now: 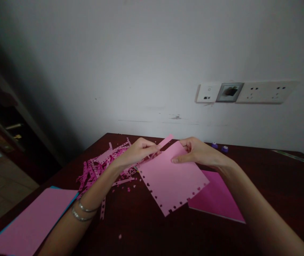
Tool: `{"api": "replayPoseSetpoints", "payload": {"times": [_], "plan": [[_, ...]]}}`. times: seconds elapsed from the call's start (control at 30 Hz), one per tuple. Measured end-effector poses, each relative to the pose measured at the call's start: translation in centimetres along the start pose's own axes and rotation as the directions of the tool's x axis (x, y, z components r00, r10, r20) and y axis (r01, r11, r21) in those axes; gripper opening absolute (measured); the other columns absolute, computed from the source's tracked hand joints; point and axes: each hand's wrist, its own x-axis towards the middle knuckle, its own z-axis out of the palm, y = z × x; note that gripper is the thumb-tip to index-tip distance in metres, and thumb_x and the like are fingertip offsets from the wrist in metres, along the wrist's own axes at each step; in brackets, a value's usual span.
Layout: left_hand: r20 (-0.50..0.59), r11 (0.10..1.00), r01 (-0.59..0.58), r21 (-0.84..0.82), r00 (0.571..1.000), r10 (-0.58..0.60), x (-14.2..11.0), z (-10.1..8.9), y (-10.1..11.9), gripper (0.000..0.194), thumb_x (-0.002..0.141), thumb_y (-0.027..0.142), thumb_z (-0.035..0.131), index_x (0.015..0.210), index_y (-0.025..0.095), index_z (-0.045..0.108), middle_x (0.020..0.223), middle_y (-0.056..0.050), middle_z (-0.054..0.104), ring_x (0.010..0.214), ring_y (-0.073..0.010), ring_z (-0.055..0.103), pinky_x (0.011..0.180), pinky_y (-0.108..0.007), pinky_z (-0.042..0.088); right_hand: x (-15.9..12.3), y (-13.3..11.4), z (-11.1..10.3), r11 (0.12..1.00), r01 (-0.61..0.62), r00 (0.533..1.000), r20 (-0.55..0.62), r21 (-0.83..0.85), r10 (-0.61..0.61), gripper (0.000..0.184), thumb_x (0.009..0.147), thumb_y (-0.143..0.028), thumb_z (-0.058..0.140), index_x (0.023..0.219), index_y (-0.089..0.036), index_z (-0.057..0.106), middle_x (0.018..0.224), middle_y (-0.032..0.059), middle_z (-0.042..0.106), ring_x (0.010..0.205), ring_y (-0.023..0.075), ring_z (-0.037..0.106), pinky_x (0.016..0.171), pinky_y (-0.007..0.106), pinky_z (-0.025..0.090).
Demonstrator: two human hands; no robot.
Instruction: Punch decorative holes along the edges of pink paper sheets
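Note:
My left hand [148,147] is closed in a pinch on a narrow pink paper strip [166,141], which sticks up past the fingertips beside the sheet's upper edge. Whether the strip is still joined to the sheet is hidden by my fingers. Gripped in my right hand [194,153] is a pink paper sheet [170,181], thumb on its face and fingers behind. Small shaped cut-outs line its lower edges. Under and to the right of this sheet lies a stack of magenta paper [218,199].
A heap of punched pink paper strips [98,167] lies at the left back, with tiny paper bits around it. Pink and blue sheets [34,220] rest at the front left. Two small purple objects [224,149] stand near the wall, below a socket panel [264,93].

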Motion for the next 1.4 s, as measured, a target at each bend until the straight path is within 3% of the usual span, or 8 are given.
{"api": "replayPoseSetpoints", "payload": {"times": [0.1,0.27,0.43,0.53,0.7,1.1,1.4], "plan": [[-0.032,0.999,0.027,-0.039,0.999,-0.028,0.2,-0.1,0.1,0.035,0.082,0.043,0.048,0.067,0.014,0.062,0.057,0.0,0.052,0.051,-0.0064,0.041,0.047,-0.02,0.03,-0.4,-0.2,-0.3,0.999,-0.007,1.0,-0.023,-0.034,0.006,0.034,0.061,-0.032,0.074,0.087,-0.012,0.065,0.076,0.0058,0.068,0.059,0.0124,0.061,0.052,0.022,0.048],[-0.071,0.997,0.052,-0.053,0.996,-0.056,0.4,-0.1,-0.1,0.037,0.082,0.045,0.049,0.068,0.013,0.062,0.058,-0.002,0.057,0.049,-0.0062,0.046,0.048,-0.019,0.035,-0.9,-0.3,-1.2,0.994,-0.033,0.998,-0.061,-0.101,0.027,0.038,0.062,-0.035,0.072,0.092,-0.012,0.066,0.073,0.0061,0.067,0.055,0.0127,0.059,0.046,0.021,0.045],[-0.051,0.987,0.088,-0.138,0.994,-0.096,0.1,-0.5,-0.4,0.039,0.083,0.046,0.046,0.069,0.013,0.061,0.06,-0.005,0.061,0.051,-0.0081,0.053,0.052,-0.021,0.043,-1.2,-0.5,-2.0,0.985,-0.056,0.993,-0.115,-0.164,0.037,0.031,0.062,-0.034,0.072,0.084,-0.012,0.067,0.068,0.0055,0.066,0.051,0.0125,0.058,0.042,0.02,0.044],[-0.025,0.988,0.084,-0.129,0.996,-0.088,0.0,-0.9,-0.5,0.038,0.083,0.045,0.047,0.071,0.013,0.062,0.066,-0.006,0.062,0.055,-0.0084,0.054,0.052,-0.021,0.043,-1.4,-0.6,-2.3,0.98,-0.054,0.989,-0.148,-0.193,0.025,0.03,0.063,-0.034,0.07,0.084,-0.012,0.067,0.069,0.0059,0.067,0.053,0.0134,0.059,0.043,0.021,0.045],[0.116,0.996,0.078,-0.047,0.991,-0.072,-0.1,-1.3,-0.8,0.026,0.074,0.038,0.06,0.073,0.013,0.066,0.065,-0.002,0.059,0.055,-0.0075,0.049,0.049,-0.02,0.037,-1.7,-0.7,-2.3,0.975,-0.042,0.988,-0.156,-0.218,0.008,0.032,0.066,-0.033,0.069,0.09,-0.012,0.066,0.073,0.0073,0.068,0.055,0.0149,0.06,0.043,0.022,0.045],[0.037,0.977,0.148,-0.154,0.989,-0.144,0.0,-1.5,-1.0,0.022,0.069,0.035,0.064,0.073,0.013,0.065,0.064,-0.002,0.058,0.055,-0.0074,0.049,0.051,-0.022,0.039,-1.9,-0.8,-2.5,0.97,-0.078,0.985,-0.165,-0.232,0.04,0.03,0.064,-0.036,0.069,0.084,-0.014,0.065,0.069,0.0048,0.066,0.053,0.0139,0.058,0.043,0.022,0.044],[0.046,0.955,0.174,-0.239,0.985,-0.167,-0.2,-2.1,-1.3,0.023,0.069,0.034,0.064,0.074,0.012,0.063,0.065,-0.002,0.058,0.055,-0.0096,0.054,0.055,-0.025,0.046,-2.3,-1.9,-2.1,0.974,-0.092,0.98,-0.191,-0.208,0.052,0.025,0.062,-0.037,0.071,0.076,-0.018,0.065,0.068,0.003,0.066,0.053,0.0145,0.059,0.045,0.024,0.044]]}}
